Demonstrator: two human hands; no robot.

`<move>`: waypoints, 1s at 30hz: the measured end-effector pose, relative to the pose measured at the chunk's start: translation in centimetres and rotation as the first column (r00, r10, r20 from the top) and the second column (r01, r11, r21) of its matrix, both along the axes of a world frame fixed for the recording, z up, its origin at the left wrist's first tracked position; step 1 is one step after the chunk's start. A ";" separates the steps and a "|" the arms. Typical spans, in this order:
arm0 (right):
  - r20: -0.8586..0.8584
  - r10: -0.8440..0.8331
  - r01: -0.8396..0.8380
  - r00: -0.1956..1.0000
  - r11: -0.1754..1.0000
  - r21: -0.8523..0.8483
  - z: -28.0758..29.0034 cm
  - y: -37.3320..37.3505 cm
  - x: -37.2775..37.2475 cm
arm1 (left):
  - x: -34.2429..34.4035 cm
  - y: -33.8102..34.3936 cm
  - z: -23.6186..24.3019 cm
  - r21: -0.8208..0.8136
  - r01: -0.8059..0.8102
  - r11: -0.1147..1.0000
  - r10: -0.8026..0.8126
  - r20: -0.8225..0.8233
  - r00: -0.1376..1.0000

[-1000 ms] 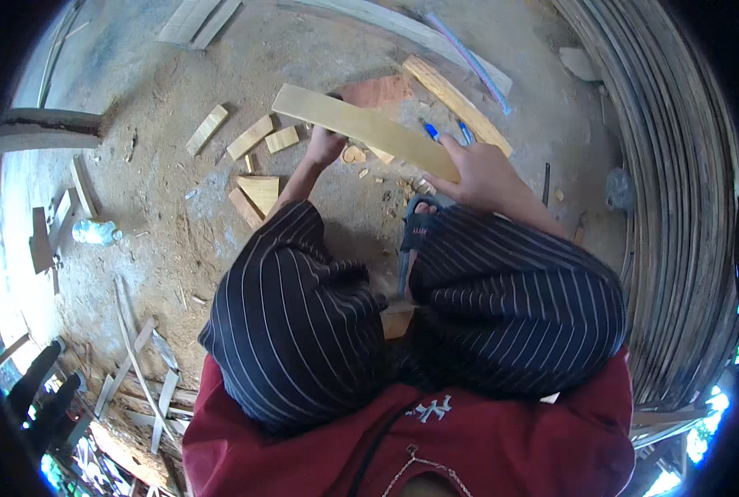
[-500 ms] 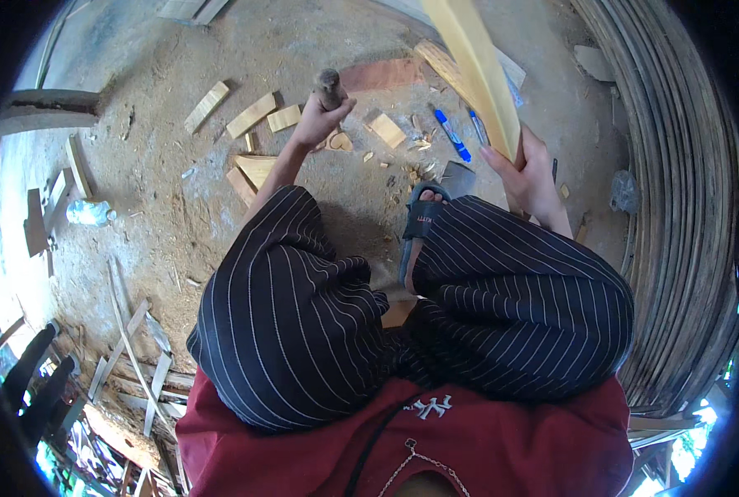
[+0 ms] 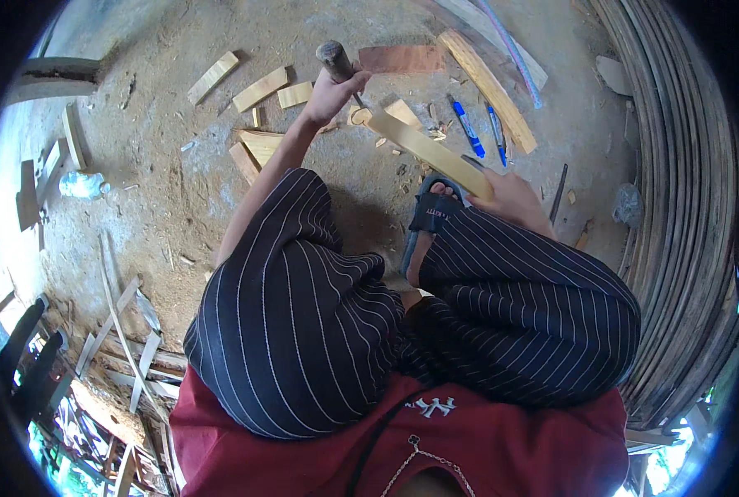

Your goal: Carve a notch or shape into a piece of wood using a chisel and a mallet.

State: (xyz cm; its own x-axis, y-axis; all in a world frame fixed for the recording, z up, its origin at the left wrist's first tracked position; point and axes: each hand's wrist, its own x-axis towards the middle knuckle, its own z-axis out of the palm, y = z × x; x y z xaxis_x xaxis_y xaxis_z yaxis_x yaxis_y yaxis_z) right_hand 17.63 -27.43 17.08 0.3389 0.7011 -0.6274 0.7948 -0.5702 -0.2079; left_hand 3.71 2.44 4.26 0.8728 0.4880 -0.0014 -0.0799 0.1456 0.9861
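Observation:
My left hand [image 3: 333,98] is closed round the dark round handle of a chisel [image 3: 333,56]. Its thin metal shank points down at a small pale wood piece [image 3: 358,116] with a rounded outline cut in it. A pale length of wood [image 3: 431,151] is gripped at its near end by my right hand [image 3: 510,199]. The far end of that wood lies low, beside the small cut piece and the chisel's shank; whether it touches either I cannot tell. Pale chips lie around the small piece, and a wood block [image 3: 403,113] sits just behind the length of wood.
Several pale wood blocks [image 3: 260,89] lie to the left, with a reddish board [image 3: 402,59] behind. Blue markers [image 3: 467,130] and a long yellowish wood strip [image 3: 489,91] are at right. My sandalled foot [image 3: 435,203] is near my right hand. Stacked planks [image 3: 684,207] line the right side.
The pale length of wood has swung down from a raised, upright position to low beside the chisel. My right hand has turned and dropped with it. My left hand keeps hold of the chisel.

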 end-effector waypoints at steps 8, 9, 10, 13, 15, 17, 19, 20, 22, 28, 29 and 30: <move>-0.031 -0.081 0.080 0.996 0.996 -0.043 -2.3 0.5 -2.5 | -0.1 -0.6 -0.8 0.003 -0.028 1.000 0.028 -0.034 0.999; -0.025 -0.086 0.085 0.996 0.995 -0.048 -2.3 0.4 -2.5 | 0.0 -0.6 -0.9 -0.008 -0.048 0.999 0.047 -0.073 0.996; -0.006 -0.087 0.086 0.996 0.994 -0.073 -2.3 0.2 -2.3 | 0.3 -0.5 -1.1 -0.129 -0.070 0.989 0.069 -0.014 0.998; -0.010 -0.056 0.055 0.998 0.993 -0.104 -3.8 0.9 -2.9 | -1.6 0.9 -1.5 -0.370 -0.169 0.914 0.237 0.145 0.961; 0.012 -0.044 0.045 0.999 0.991 -0.128 -3.8 0.8 -2.7 | -1.9 1.8 -1.0 -0.714 -0.298 0.634 0.510 0.095 0.855; 0.043 -0.068 0.073 0.997 0.987 -0.145 -3.4 0.0 -2.2 | -1.3 3.4 0.0 -0.864 -0.201 0.462 0.572 0.117 0.812; 0.021 -0.060 0.062 0.998 0.989 -0.135 -3.9 0.4 -2.8 | -2.7 4.6 0.2 -0.767 -0.270 0.582 0.560 0.138 0.817; 0.019 -0.057 0.059 0.998 0.990 -0.132 -3.9 0.6 -2.9 | -3.2 4.8 0.3 -0.618 -0.263 0.741 0.450 0.166 0.877; -0.006 -0.062 0.061 0.998 0.990 -0.127 -3.8 1.0 -3.0 | -3.9 4.3 0.1 -0.424 -0.194 0.885 0.276 0.141 0.951; -0.004 -0.093 0.092 0.996 0.987 -0.131 -3.4 0.7 -3.1 | -1.5 0.9 0.8 -0.108 0.014 0.994 -0.013 0.011 1.000; 0.008 -0.086 0.086 0.996 0.986 -0.141 -3.4 0.7 -3.0 | -1.3 0.8 1.0 -0.031 0.016 0.999 -0.017 -0.033 0.999; 0.010 -0.082 0.083 0.997 0.986 -0.146 -3.3 0.6 -2.9 | -1.0 0.6 1.2 -0.036 0.012 0.999 -0.013 -0.031 0.999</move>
State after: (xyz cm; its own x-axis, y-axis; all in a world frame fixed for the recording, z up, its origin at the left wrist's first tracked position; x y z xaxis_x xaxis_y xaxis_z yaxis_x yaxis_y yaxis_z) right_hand 14.70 -26.84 13.75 0.3944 0.5716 -0.7195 0.7444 -0.6578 -0.1146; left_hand 2.66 3.01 5.48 0.8783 0.4759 -0.0462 -0.0467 0.1816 0.9823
